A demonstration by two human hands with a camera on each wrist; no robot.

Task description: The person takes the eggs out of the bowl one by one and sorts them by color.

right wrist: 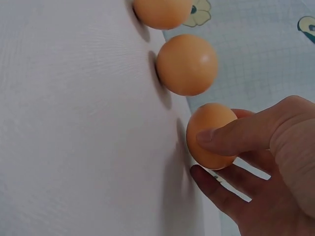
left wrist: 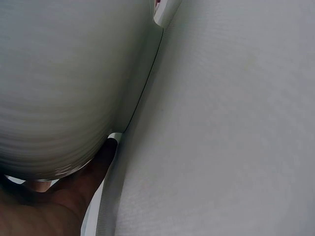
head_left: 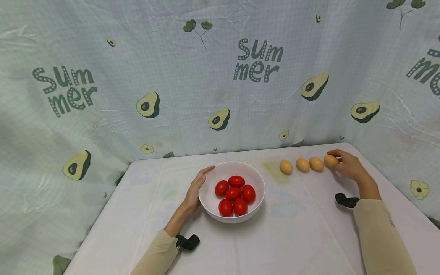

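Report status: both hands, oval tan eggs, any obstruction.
Left hand touching round white bowl of glossy red ovals. Right hand pinching rightmost oval tan egg; three similar eggs alongside. Nothing visibly in the way.

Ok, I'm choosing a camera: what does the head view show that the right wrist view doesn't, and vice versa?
Head view only: the white bowl with red contents, the left hand touching it, the leftmost egg and lettering.
Right wrist view only: the thumbnail against the held egg.
Both: the right hand gripping that egg, two more eggs, table and patterned cloth.
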